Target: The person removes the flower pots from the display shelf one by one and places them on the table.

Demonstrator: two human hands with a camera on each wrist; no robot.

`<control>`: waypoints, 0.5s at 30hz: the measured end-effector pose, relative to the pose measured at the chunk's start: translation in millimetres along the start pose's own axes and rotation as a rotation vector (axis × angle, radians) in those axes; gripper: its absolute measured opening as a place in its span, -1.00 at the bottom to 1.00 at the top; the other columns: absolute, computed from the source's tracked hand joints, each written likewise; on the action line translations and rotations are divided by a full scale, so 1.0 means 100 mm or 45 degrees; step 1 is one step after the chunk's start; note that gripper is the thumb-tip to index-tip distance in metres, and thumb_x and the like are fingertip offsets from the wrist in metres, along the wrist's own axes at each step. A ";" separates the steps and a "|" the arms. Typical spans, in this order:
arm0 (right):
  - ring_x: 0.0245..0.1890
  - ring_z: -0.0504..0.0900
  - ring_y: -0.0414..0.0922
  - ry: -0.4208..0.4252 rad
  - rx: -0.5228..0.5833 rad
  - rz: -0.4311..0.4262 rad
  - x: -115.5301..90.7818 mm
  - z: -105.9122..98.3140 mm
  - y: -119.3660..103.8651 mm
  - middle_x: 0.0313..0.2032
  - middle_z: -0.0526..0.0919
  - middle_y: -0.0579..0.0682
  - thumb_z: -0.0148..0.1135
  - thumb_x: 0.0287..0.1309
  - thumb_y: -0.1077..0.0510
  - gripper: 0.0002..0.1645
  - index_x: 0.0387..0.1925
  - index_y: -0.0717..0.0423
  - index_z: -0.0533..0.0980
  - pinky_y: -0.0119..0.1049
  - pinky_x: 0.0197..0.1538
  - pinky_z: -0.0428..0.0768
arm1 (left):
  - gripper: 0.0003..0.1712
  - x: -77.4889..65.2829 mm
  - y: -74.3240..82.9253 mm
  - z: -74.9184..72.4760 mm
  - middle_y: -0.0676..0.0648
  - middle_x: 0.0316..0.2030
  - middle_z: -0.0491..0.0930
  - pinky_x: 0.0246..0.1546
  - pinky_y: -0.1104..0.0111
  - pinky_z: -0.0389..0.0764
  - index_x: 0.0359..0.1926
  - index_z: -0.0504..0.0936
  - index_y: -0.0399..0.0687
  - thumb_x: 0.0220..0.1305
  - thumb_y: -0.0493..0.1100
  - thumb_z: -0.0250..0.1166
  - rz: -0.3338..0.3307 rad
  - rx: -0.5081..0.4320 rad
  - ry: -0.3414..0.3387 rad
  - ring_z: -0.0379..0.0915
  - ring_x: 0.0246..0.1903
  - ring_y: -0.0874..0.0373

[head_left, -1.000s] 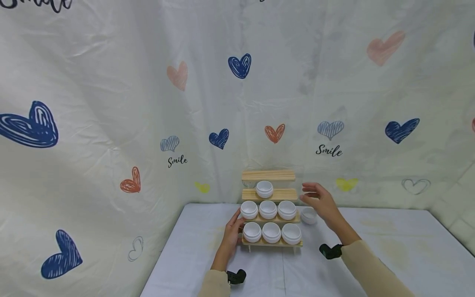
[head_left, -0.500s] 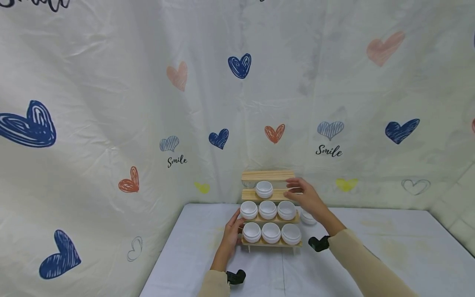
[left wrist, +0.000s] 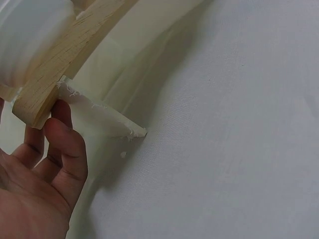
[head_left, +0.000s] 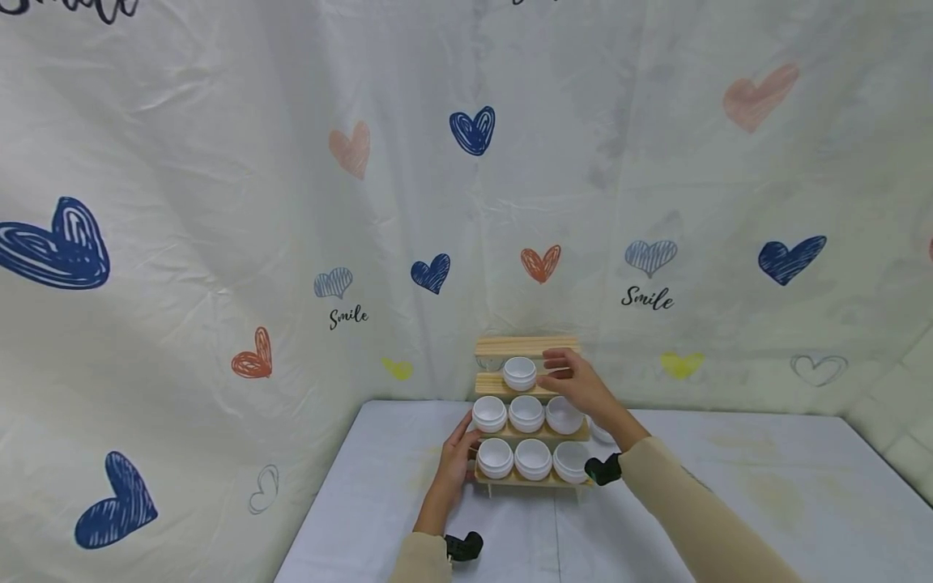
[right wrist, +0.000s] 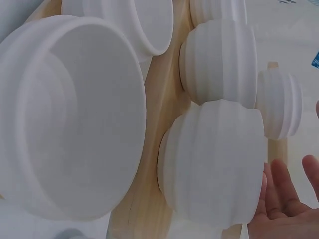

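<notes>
A tiered wooden display stand (head_left: 510,346) stands on the table with small white bowls on its shelves. The two lower shelves carry three bowls each. One bowl (head_left: 520,372) sits on the shelf above them, and the top shelf is bare. My left hand (head_left: 455,455) grips the stand's left side; in the left wrist view its fingers curl at the end of a wooden shelf (left wrist: 75,55). My right hand (head_left: 581,385) reaches over the right side, fingers spread and holding nothing, fingertips close beside the single bowl. The right wrist view shows bowls (right wrist: 214,164) between camera and hand.
Another white bowl (head_left: 601,434) stands on the table to the right of the stand, partly hidden by the right forearm. A white cloth covers the table (head_left: 729,502). Behind hangs a white curtain (head_left: 583,186) printed with hearts.
My right hand has moved left across the shelf, from right of the stand to beside the single bowl. My left hand stays on the stand's left side.
</notes>
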State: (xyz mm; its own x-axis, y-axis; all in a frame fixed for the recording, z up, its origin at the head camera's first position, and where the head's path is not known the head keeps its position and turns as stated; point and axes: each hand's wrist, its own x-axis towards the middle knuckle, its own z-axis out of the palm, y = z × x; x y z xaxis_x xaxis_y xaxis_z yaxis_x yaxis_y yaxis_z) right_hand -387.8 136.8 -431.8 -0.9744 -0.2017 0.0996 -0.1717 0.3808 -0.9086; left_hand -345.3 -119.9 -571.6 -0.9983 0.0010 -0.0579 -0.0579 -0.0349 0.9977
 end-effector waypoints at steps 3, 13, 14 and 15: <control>0.27 0.53 0.23 -0.013 -0.004 -0.017 0.04 0.03 0.02 0.33 0.45 0.31 0.34 0.33 0.02 -0.24 0.44 0.14 0.29 0.05 0.23 0.59 | -0.28 0.00 0.00 0.00 0.07 -0.28 0.58 -0.48 0.34 0.53 0.56 0.26 0.28 0.42 0.12 0.16 0.000 -0.006 -0.004 0.51 -0.27 0.20; 0.30 0.50 0.25 -0.048 -0.010 -0.017 0.06 0.09 -0.02 0.35 0.44 0.35 0.34 0.33 0.05 -0.24 0.44 0.17 0.28 0.05 0.27 0.57 | -0.28 0.00 0.00 0.00 0.07 -0.29 0.57 -0.49 0.34 0.51 0.56 0.26 0.27 0.42 0.12 0.15 0.001 -0.005 -0.007 0.50 -0.29 0.21; 0.30 0.50 0.24 -0.043 -0.009 -0.009 0.07 0.10 -0.02 0.35 0.44 0.34 0.35 0.32 0.05 -0.24 0.43 0.15 0.29 0.05 0.27 0.56 | -0.28 0.00 0.00 0.01 0.07 -0.29 0.57 -0.49 0.34 0.50 0.56 0.26 0.27 0.42 0.12 0.15 0.001 -0.004 -0.005 0.50 -0.29 0.21; 0.30 0.50 0.23 -0.042 -0.012 -0.003 0.07 0.10 -0.02 0.36 0.44 0.32 0.35 0.31 0.04 -0.24 0.43 0.14 0.29 0.05 0.28 0.56 | -0.28 0.01 0.00 0.01 0.07 -0.29 0.57 -0.49 0.34 0.50 0.56 0.26 0.27 0.42 0.11 0.15 0.000 -0.005 -0.003 0.50 -0.29 0.21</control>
State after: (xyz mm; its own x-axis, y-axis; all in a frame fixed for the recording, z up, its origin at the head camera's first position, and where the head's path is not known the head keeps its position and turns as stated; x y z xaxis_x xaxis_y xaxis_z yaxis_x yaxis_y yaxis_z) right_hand -393.0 125.3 -433.4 -0.9688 -0.2318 0.0881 -0.1753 0.3887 -0.9045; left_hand -345.8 -118.9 -572.0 -0.9983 0.0031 -0.0576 -0.0576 -0.0389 0.9976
